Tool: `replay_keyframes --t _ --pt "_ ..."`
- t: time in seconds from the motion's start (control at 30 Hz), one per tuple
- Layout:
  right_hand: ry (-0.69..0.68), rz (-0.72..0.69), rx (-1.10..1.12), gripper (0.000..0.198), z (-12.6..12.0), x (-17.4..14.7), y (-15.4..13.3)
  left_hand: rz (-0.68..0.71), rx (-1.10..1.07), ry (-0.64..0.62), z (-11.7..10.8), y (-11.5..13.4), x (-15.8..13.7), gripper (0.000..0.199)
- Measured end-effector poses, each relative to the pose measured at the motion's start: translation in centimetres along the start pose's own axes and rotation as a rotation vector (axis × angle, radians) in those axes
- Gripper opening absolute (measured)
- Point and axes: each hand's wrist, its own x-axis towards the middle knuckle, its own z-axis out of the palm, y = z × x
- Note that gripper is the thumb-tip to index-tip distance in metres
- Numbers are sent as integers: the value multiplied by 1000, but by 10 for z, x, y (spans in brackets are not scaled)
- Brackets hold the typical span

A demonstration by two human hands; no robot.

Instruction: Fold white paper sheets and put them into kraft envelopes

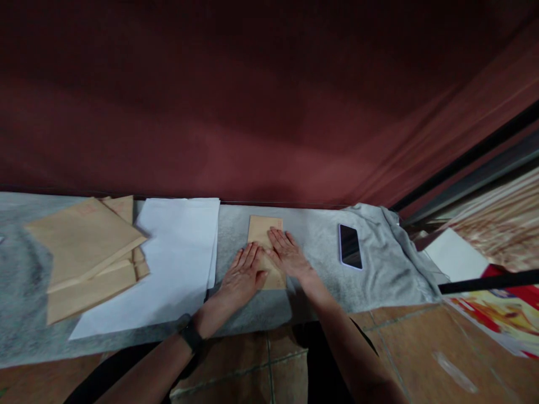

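Observation:
A brown kraft envelope [266, 225] lies flat on the grey cloth in front of me, its long side pointing away. My left hand [246, 270] rests on its left edge, fingers stretched out and flat. My right hand [288, 253] lies on its upper right part, also with fingers extended, the two hands nearly meeting at the middle. Faint red print shows at the envelope's top right corner. Part of the envelope is hidden beneath both hands. Neither hand grips anything.
White paper sheets [181, 247] lie to the left, partly under a fanned pile of brown envelopes [88, 235]. A phone [350, 247] sits on the grey cloth [315, 224] at right. Behind rises a dark red fabric wall [252, 112]. A colourful box [501, 314] stands low at right.

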Motion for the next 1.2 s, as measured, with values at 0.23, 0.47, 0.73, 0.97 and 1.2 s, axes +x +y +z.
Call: replay_keyframes --t 0.23,0.47,0.73,0.97,1.2 --pt "-15 -38 5 62 -7 -16 -9 10 35 -14 1 -2 1 68" --pt "1 -74 51 66 -6 -27 -16 -2 6 -47 -1 -8 11 60" --pt "18 -111 60 68 -6 -38 -22 7 -16 -101 -8 -11 32 60" --pt "10 -163 72 68 -7 -51 -26 67 -28 -112 -11 -10 32 68" --pt "-21 -235 85 71 -11 -67 -34 172 -40 -80 -8 -13 12 73"
